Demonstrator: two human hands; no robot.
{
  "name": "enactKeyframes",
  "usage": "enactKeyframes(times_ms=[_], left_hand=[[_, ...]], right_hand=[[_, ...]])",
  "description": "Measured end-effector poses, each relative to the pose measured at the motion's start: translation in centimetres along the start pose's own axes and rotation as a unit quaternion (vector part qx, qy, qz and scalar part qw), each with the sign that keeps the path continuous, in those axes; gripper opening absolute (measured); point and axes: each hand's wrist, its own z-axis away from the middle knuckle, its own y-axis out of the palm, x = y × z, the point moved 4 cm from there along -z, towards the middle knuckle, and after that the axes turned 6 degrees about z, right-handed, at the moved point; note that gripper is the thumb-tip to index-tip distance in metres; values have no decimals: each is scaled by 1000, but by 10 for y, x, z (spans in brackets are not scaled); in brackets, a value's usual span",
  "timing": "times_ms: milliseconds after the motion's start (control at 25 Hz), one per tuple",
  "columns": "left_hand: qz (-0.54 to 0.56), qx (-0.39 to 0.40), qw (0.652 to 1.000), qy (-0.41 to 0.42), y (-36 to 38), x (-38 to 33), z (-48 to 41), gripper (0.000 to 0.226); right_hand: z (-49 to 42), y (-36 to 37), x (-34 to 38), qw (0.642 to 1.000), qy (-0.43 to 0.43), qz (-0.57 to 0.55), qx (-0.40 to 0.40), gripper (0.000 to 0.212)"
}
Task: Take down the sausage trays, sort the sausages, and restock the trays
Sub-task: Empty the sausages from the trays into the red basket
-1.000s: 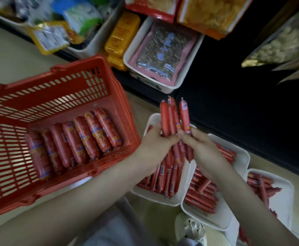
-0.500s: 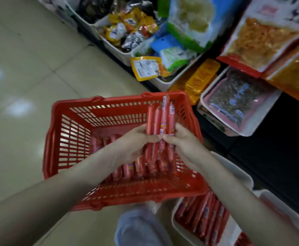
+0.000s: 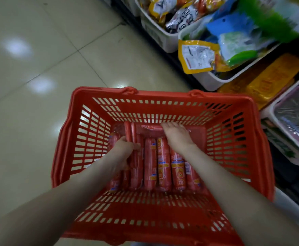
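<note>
A red plastic basket (image 3: 162, 96) sits on the floor below me. Several thick red sausages (image 3: 163, 166) lie side by side on its bottom. My left hand (image 3: 123, 148) is down in the basket and grips a bunch of thin red sausages (image 3: 130, 132) that point toward the far wall. My right hand (image 3: 177, 134) rests with flat fingers on thin sausages (image 3: 148, 127) lying crosswise along the far wall. The white sausage trays are out of view.
Shelf bins stand at the upper right: a white bin of snack packets (image 3: 164, 39), another with blue and green packets (image 3: 214, 80), yellow packs (image 3: 272, 75), and a tray of dark seeds (image 3: 294, 112). Beige tiled floor (image 3: 38, 68) spreads to the left.
Both hands carried the bunch of thin sausages from above the white trays over to the basket and lowered it inside. My right hand let go and now lies flat on sausages at the far wall.
</note>
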Motion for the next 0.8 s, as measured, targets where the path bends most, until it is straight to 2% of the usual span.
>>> enactKeyframes(times_ms=[200, 320, 400, 480, 640, 720, 800], left_hand=[[20, -9, 1000, 7, -8, 2, -16, 36], [6, -3, 1000, 3, 5, 6, -19, 31], [-12, 8, 1000, 2, 17, 12, -21, 32], [-43, 16, 999, 14, 29, 19, -20, 34], [-130, -54, 984, 108, 17, 13, -20, 29], [-194, -56, 970, 137, 0, 7, -20, 31], [-254, -41, 957, 134, -13, 7, -19, 31]], right_hand=[[-6, 11, 3, 999, 29, -13, 10, 56], [13, 9, -18, 987, 104, -120, 7, 45], [32, 9, -34, 960, 174, -219, 15, 35], [47, 10, -43, 950, 191, -239, 60, 37], [74, 31, -19, 951, 68, -194, 233, 39], [84, 47, 7, 951, 1, -156, 267, 37], [85, 57, 25, 956, -31, -130, 263, 40]])
